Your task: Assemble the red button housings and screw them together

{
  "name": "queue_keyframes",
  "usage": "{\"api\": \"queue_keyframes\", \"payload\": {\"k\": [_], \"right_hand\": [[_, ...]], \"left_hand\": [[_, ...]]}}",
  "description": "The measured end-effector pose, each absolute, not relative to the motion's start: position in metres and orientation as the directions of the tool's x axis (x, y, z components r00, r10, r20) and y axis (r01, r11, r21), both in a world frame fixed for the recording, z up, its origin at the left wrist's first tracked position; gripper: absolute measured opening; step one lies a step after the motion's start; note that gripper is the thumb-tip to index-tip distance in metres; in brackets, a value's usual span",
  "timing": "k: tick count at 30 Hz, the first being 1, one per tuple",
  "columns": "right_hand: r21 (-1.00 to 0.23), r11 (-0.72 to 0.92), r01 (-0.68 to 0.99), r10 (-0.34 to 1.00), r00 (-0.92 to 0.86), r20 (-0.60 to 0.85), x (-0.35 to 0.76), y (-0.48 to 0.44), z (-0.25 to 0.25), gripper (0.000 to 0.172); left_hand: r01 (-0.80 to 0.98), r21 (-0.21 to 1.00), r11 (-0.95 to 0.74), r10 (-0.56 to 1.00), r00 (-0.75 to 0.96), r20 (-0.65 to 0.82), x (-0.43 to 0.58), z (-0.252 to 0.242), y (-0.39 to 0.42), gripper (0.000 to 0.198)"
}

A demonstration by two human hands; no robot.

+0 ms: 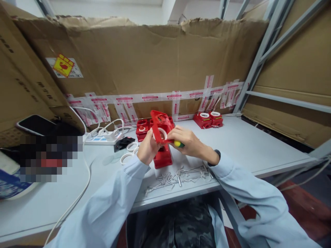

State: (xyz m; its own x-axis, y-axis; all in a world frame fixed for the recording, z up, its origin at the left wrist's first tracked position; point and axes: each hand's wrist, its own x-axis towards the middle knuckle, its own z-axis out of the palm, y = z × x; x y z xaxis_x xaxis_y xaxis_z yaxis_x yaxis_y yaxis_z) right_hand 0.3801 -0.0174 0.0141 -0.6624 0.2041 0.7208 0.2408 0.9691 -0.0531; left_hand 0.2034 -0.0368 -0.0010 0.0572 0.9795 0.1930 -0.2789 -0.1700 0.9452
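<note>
My left hand (149, 148) is closed around the left edge of a red plastic housing (161, 118), which is tilted up above the table. A white ring sits in the lower part of this housing. At its right edge, my right hand (187, 139) is closed on a screwdriver (179, 143) with a yellow and green handle; its shaft is hidden by the fingers. Directly below the hands lies another red housing part (162, 160). Loose screws (167, 178) and thin metal rods are scattered near the table's front edge.
Several white rings (126, 158) lie left of my hands. Behind them, a red housing (142, 129) stands near a white power strip (103, 137). Two red units (204, 120) with white rings stand at the back right. A cardboard wall (155, 62) closes off the rear.
</note>
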Motion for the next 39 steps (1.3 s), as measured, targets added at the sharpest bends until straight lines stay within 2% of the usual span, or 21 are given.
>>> {"api": "queue_keyframes", "payload": {"k": [2, 4, 5, 7, 9, 12, 16, 20, 25, 27, 28, 30, 33, 35, 39], "right_hand": [[-0.006, 0.964, 0.264, 0.195, -0.694, 0.693, 0.381, -0.017, 0.013, 0.015], [-0.029, 0.967, 0.253, 0.196, -0.666, 0.720, 0.380, -0.018, 0.012, 0.014], [-0.058, 0.970, 0.235, 0.199, -0.637, 0.745, 0.379, -0.018, 0.012, 0.012], [-0.130, 0.970, 0.203, 0.224, -0.560, 0.798, 0.377, -0.020, 0.013, 0.006], [-0.207, 0.960, 0.191, 0.275, -0.481, 0.833, 0.375, -0.021, 0.013, 0.004], [-0.306, 0.931, 0.196, 0.361, -0.403, 0.841, 0.373, -0.022, 0.013, 0.006], [-0.399, 0.897, 0.190, 0.442, -0.371, 0.817, 0.374, -0.023, 0.013, 0.008], [-0.467, 0.870, 0.160, 0.491, -0.368, 0.789, 0.375, -0.023, 0.013, 0.010], [-0.429, 0.887, 0.173, 0.462, -0.385, 0.799, 0.375, -0.021, 0.011, 0.009], [-0.407, 0.894, 0.188, 0.448, -0.394, 0.803, 0.374, -0.019, 0.010, 0.009], [-0.404, 0.895, 0.190, 0.447, -0.398, 0.801, 0.374, -0.019, 0.010, 0.009], [-0.414, 0.891, 0.186, 0.453, -0.401, 0.796, 0.373, -0.019, 0.009, 0.010], [-0.436, 0.881, 0.185, 0.473, -0.390, 0.790, 0.372, -0.020, 0.009, 0.010], [-0.449, 0.875, 0.181, 0.483, -0.390, 0.784, 0.372, -0.021, 0.009, 0.010], [-0.455, 0.868, 0.199, 0.496, -0.383, 0.779, 0.372, -0.021, 0.008, 0.011]], "left_hand": [[-0.251, 0.968, -0.021, 0.992, 0.119, 0.053, 0.199, 0.001, -0.035, 0.044], [-0.192, 0.981, 0.003, 0.990, 0.136, 0.023, 0.196, 0.002, -0.033, 0.052], [-0.179, 0.982, -0.055, 0.991, 0.111, 0.076, 0.196, 0.002, -0.032, 0.054], [-0.162, 0.944, -0.287, 0.956, 0.004, 0.292, 0.196, 0.001, -0.032, 0.052], [-0.112, 0.835, -0.539, 0.843, -0.074, 0.534, 0.198, -0.001, -0.034, 0.042], [-0.082, 0.715, -0.694, 0.718, -0.015, 0.696, 0.200, -0.001, -0.039, 0.041], [-0.142, 0.723, -0.676, 0.714, 0.116, 0.691, 0.197, -0.002, -0.039, 0.044], [-0.104, 0.755, -0.647, 0.748, 0.104, 0.655, 0.193, -0.005, -0.032, 0.050], [-0.082, 0.854, -0.514, 0.847, 0.105, 0.521, 0.189, -0.008, -0.025, 0.037], [-0.010, 0.890, -0.456, 0.886, 0.088, 0.455, 0.189, -0.010, -0.024, 0.042], [0.035, 0.885, -0.465, 0.884, 0.069, 0.462, 0.189, -0.010, -0.025, 0.043], [0.127, 0.812, -0.570, 0.820, 0.038, 0.570, 0.189, -0.011, -0.028, 0.037], [0.235, 0.624, -0.746, 0.654, 0.079, 0.752, 0.191, -0.010, -0.032, 0.057], [0.270, 0.557, -0.785, 0.598, 0.094, 0.796, 0.191, -0.010, -0.032, 0.059], [0.231, 0.616, -0.753, 0.647, 0.089, 0.757, 0.190, -0.011, -0.030, 0.053]]}}
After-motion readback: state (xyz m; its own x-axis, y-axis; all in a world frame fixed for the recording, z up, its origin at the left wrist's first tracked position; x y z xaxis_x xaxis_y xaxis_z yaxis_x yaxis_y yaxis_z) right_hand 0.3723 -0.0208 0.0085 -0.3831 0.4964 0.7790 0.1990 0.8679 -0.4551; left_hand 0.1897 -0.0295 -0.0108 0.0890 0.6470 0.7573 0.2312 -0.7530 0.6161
